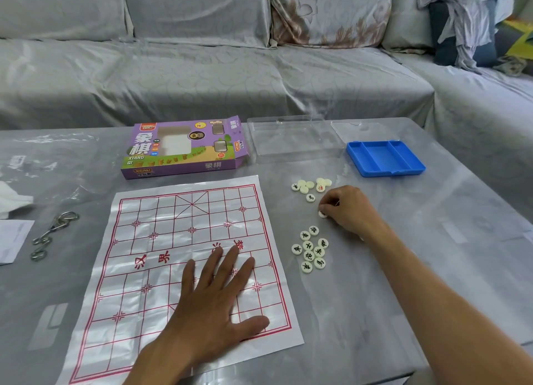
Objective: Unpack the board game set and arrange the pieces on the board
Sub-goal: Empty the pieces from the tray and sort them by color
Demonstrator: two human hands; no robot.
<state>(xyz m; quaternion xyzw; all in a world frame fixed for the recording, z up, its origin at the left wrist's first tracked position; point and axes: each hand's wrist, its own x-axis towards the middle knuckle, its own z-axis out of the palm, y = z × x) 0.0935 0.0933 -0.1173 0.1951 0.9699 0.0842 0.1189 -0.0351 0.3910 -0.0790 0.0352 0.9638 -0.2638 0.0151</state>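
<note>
Left hand (219, 295): flat, fingers spread, pressing board sheet (161, 240). Right hand (347, 208): knuckles up, fingers pinching one piece (322, 214) on counter (403, 269).

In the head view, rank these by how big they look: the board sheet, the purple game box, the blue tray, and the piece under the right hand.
1. Board sheet, clearly largest, though also nearest the camera.
2. Purple game box.
3. Blue tray, somewhat smaller than the box.
4. Piece pinched by the right hand, by far the smallest.
</note>
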